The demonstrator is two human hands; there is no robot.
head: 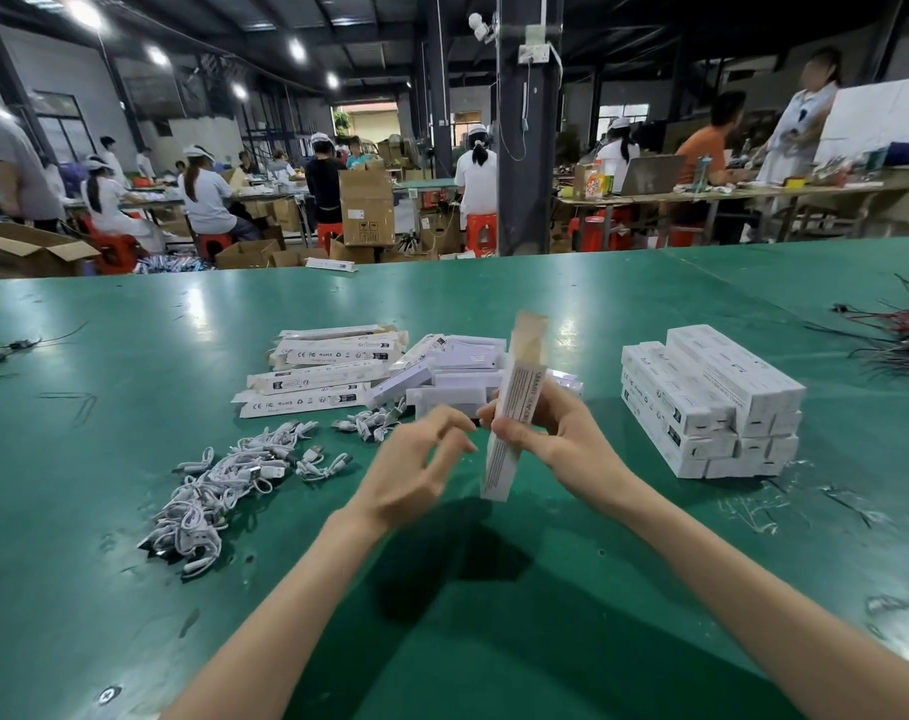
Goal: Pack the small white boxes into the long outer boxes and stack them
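My right hand (551, 428) grips a long white outer box (515, 402) held nearly upright above the green table, its brown top flap open. My left hand (421, 454) hovers just left of the box's lower half, fingers curled and apart, holding nothing. Behind the hands lies a loose heap of small white boxes (457, 376). Flat long outer boxes (322, 371) lie in a pile to the left of that heap. To the right stands a neat stack of packed long boxes (712, 402), about three layers high.
A tangle of white cables (224, 485) lies on the green table (130, 356) at the left. Dark and red wires (904, 330) spread at the right edge. Beyond the far table edge, people sit at benches among cardboard cartons (366, 207) and a dark pillar (528, 148).
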